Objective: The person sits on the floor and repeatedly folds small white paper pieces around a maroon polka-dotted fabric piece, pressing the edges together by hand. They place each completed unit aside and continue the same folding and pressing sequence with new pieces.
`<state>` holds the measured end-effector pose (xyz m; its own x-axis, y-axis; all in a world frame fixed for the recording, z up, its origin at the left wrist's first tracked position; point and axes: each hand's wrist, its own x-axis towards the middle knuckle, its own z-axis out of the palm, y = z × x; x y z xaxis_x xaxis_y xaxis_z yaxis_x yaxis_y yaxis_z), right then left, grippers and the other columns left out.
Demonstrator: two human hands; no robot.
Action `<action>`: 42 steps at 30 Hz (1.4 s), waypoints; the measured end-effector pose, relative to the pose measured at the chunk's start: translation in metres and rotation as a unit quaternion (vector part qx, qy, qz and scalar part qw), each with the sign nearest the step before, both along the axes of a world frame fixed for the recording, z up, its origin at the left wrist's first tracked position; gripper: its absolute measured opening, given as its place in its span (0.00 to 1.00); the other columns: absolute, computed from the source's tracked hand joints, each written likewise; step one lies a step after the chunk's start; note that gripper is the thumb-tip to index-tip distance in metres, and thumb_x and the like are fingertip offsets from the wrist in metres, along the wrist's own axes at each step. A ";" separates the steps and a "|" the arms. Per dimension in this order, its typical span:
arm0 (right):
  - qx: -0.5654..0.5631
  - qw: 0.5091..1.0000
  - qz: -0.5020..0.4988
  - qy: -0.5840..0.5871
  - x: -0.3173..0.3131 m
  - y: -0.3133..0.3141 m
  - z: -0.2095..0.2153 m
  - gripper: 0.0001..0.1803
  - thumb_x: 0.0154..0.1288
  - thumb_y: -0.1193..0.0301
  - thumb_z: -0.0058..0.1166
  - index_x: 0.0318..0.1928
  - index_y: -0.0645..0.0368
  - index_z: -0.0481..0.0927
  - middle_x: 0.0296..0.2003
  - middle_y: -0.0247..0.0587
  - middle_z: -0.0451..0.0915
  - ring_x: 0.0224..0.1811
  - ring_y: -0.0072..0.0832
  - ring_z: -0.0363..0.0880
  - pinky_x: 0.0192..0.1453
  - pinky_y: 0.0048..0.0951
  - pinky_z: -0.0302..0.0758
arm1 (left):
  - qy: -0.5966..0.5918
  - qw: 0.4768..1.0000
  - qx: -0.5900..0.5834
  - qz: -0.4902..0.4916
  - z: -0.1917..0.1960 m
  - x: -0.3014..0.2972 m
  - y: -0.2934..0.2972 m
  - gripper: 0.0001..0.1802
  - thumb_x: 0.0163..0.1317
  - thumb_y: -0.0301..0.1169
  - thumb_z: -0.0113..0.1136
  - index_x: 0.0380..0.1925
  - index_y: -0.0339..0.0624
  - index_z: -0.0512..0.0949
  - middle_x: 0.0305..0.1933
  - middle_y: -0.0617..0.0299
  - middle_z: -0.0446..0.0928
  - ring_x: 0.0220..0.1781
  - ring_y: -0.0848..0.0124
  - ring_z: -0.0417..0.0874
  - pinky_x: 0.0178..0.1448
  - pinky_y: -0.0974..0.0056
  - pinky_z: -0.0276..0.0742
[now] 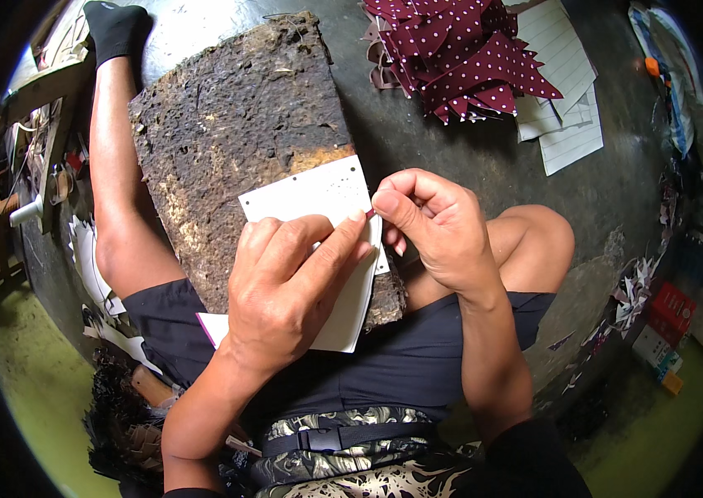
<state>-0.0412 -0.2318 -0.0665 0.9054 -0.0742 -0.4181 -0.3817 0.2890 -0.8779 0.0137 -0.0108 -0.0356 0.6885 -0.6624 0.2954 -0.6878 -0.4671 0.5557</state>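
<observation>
Dark floor, forming the ground of the whole view, on which a person sits with legs bent and apart. Rough, worn slab, mottled black and brown, lying between the legs and tilted slightly in the view, its near end close to the lap. Dark shorts, spanning the lap at the near edge of the slab. Pile of maroon fabric pieces with white dots and jagged edges, lying on the floor beyond the slab, to the right. Lined paper sheets, fanned out beside and partly beneath this pile. White sheet, resting on the near right part of the slab and reaching toward the lap. Left hand, laid over the white sheet with fingers bent and forefinger extended to its right edge; whether the thumb grips from below cannot be told. Right hand, just beyond that edge, thumb and forefinger brought together in a narrow pinch; what lies between their tips is hidden. Black buckle, on a strap at the waist. Maroon sliver, showing at the sheet's edge between the two hands' fingertips.
</observation>
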 end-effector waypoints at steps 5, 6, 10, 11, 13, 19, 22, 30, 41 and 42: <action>-0.068 0.997 -0.008 -0.020 -0.003 0.007 -0.006 0.16 0.91 0.59 0.67 0.50 0.61 0.90 0.35 0.24 0.85 0.34 0.10 0.79 0.39 0.20 0.78 | 0.002 1.000 0.002 0.001 0.002 0.001 -0.002 0.24 0.65 0.30 0.84 0.63 0.45 0.94 0.46 0.63 0.83 0.39 0.63 0.81 0.46 0.55 0.76; -0.067 0.997 -0.013 -0.024 -0.004 0.007 -0.006 0.16 0.91 0.59 0.66 0.50 0.61 0.89 0.35 0.24 0.84 0.34 0.10 0.78 0.39 0.20 0.77 | 0.003 1.000 0.005 0.002 0.002 0.001 -0.003 0.24 0.65 0.30 0.84 0.62 0.45 0.94 0.46 0.63 0.83 0.39 0.63 0.81 0.46 0.55 0.77; -0.048 0.996 -0.024 -0.067 -0.002 0.007 -0.011 0.15 0.92 0.59 0.65 0.53 0.60 0.86 0.37 0.24 0.82 0.36 0.10 0.77 0.40 0.20 0.76 | 0.002 1.000 0.009 0.003 0.004 0.002 -0.003 0.24 0.65 0.31 0.84 0.62 0.45 0.93 0.46 0.63 0.83 0.40 0.62 0.81 0.46 0.54 0.77; -0.099 0.990 0.004 -0.099 0.000 0.008 -0.013 0.15 0.92 0.59 0.64 0.54 0.60 0.84 0.38 0.24 0.82 0.36 0.10 0.77 0.40 0.18 0.76 | 0.005 1.000 0.012 0.003 0.004 0.002 -0.003 0.24 0.65 0.31 0.84 0.62 0.45 0.93 0.45 0.63 0.83 0.40 0.62 0.81 0.46 0.54 0.77; -0.104 0.988 0.027 -0.107 0.000 0.009 -0.015 0.15 0.93 0.58 0.63 0.54 0.58 0.83 0.39 0.23 0.81 0.36 0.10 0.77 0.40 0.17 0.76 | 0.001 1.000 0.005 0.007 0.003 0.002 -0.002 0.23 0.64 0.31 0.85 0.61 0.45 0.94 0.45 0.63 0.84 0.39 0.63 0.81 0.45 0.55 0.77; 0.060 0.997 -0.013 -0.056 -0.002 0.013 -0.018 0.15 0.92 0.58 0.64 0.51 0.57 0.83 0.39 0.21 0.81 0.36 0.08 0.74 0.40 0.16 0.73 | -0.006 0.999 -0.026 0.028 -0.002 -0.001 -0.004 0.20 0.63 0.31 0.86 0.55 0.46 0.96 0.42 0.64 0.85 0.37 0.64 0.80 0.43 0.56 0.76; 0.126 0.991 -0.023 -0.030 -0.003 0.012 -0.021 0.14 0.91 0.59 0.66 0.51 0.57 0.85 0.39 0.18 0.81 0.39 0.07 0.73 0.44 0.17 0.74 | -0.012 0.999 -0.028 0.028 -0.002 0.000 -0.005 0.19 0.62 0.31 0.87 0.53 0.46 0.96 0.42 0.65 0.85 0.37 0.64 0.81 0.42 0.57 0.77; 0.099 0.994 -0.037 0.024 -0.005 0.009 -0.017 0.14 0.93 0.58 0.63 0.51 0.56 0.86 0.39 0.21 0.83 0.39 0.08 0.75 0.44 0.18 0.75 | -0.017 1.000 -0.021 0.015 0.001 0.007 -0.010 0.16 0.61 0.32 0.87 0.49 0.46 0.95 0.42 0.65 0.85 0.37 0.64 0.82 0.41 0.56 0.79; 0.103 0.993 -0.042 -0.041 -0.002 0.017 -0.019 0.14 0.89 0.60 0.70 0.49 0.58 0.85 0.42 0.21 0.84 0.43 0.09 0.76 0.50 0.18 0.78 | 0.005 1.000 -0.015 0.025 0.005 0.006 -0.007 0.16 0.61 0.30 0.87 0.49 0.47 0.95 0.43 0.65 0.86 0.38 0.63 0.83 0.42 0.57 0.80; 0.128 0.990 -0.043 -0.035 -0.003 0.016 -0.020 0.14 0.89 0.60 0.70 0.49 0.57 0.85 0.43 0.21 0.84 0.43 0.09 0.76 0.49 0.18 0.77 | 0.001 1.000 -0.016 0.023 0.005 0.007 -0.007 0.16 0.61 0.30 0.87 0.49 0.47 0.95 0.43 0.65 0.86 0.38 0.63 0.83 0.43 0.57 0.80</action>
